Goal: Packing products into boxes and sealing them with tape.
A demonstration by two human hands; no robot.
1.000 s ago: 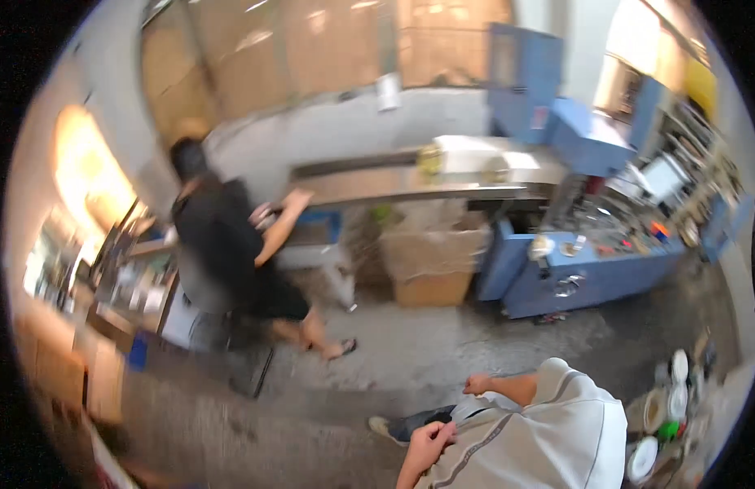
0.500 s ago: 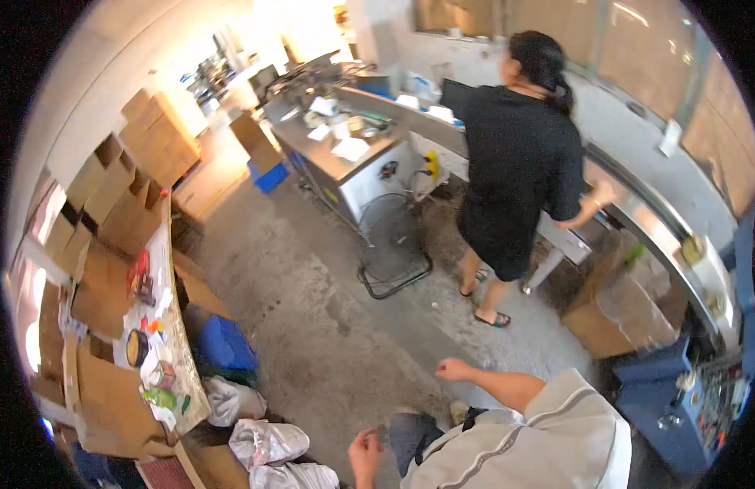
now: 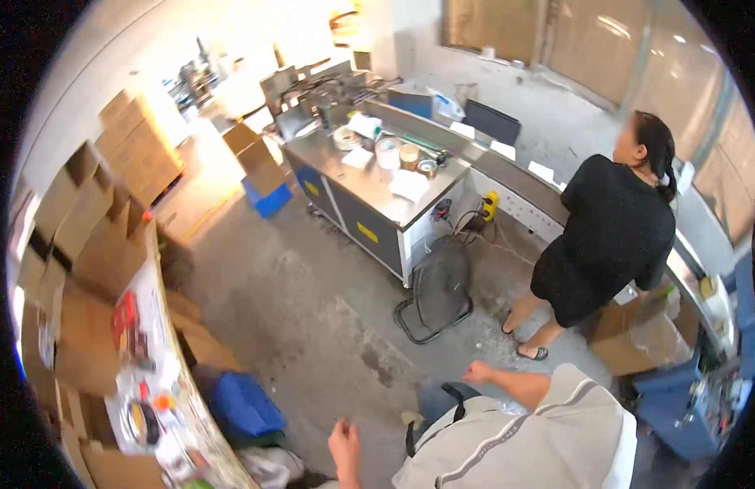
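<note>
I see the left table (image 3: 173,361) now nearer the left hand (image 3: 344,444); it and the right hand (image 3: 478,372) look free, fingers loosely curled.

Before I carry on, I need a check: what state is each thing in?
Left hand: loosely curled, nothing visible in it
Right hand: curled, nothing visible in it
Fan: standing; whether running, unclear
Co-worker: standing
Carton beside co-worker: open-topped
Counter: cluttered on top

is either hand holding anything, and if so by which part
Nothing shows as held: the left hand looks empty, and no object is visible in the right hand.
</note>
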